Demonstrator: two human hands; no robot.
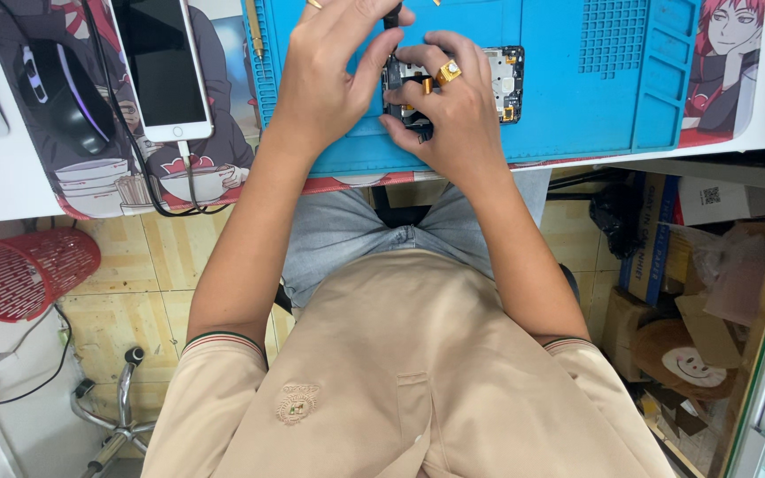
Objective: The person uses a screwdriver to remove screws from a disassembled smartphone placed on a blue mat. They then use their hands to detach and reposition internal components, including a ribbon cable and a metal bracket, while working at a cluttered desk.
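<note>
Left hand (325,84) pinches a screwdriver (391,16); right hand (449,111) grips the opened phone (498,84) beneath. A slipping tip could gouge the board.

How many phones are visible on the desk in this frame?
2. A white phone lies screen-up on the printed desk mat, cable plugged in. An opened phone lies on the blue work mat, partly hidden under the left hand and right hand.

Your hands hid most of the opened phone (502,80); the black tool (391,16) ran off the top edge, its tip unseen.
</note>
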